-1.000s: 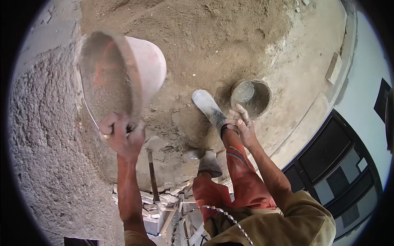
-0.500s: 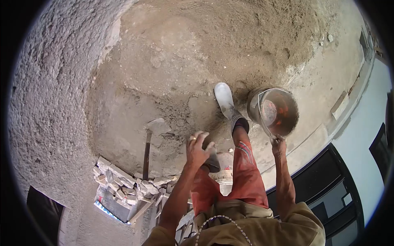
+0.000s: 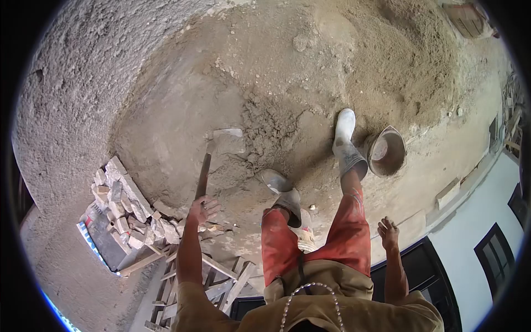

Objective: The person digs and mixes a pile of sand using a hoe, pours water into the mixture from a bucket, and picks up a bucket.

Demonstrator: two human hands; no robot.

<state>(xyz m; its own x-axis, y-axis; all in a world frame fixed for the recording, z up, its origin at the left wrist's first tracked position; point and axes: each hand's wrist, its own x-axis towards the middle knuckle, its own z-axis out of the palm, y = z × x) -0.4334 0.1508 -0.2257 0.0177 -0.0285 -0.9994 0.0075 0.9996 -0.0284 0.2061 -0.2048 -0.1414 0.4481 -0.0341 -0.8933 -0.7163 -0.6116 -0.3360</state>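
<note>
My left hand [image 3: 204, 209] is at the upper end of the wooden handle of a hoe [image 3: 204, 174], its fingers apart and pointing right. Whether the palm touches the handle I cannot tell. The hoe's blade [image 3: 229, 141] lies against a patch of wet, lumpy mortar [image 3: 271, 130] on the ground. My right hand [image 3: 389, 232] is in the air at my right side, fingers loosely bent with nothing in them. Beyond it, a dirty bucket [image 3: 386, 152] stands on the ground beside my right boot [image 3: 345, 128], its mouth partly turned towards me.
Broken bricks and rubble [image 3: 130, 213] are piled at the left, near wooden trestles [image 3: 221, 276]. A heap of sand [image 3: 409, 66] spreads at the far right. A rough wall [image 3: 72, 83] borders the left. Another bucket [image 3: 306, 239] is partly hidden between my legs.
My right hand has let go of the bucket, which now stands on the ground. My left hand has moved left to the hoe's handle. The view has shifted.
</note>
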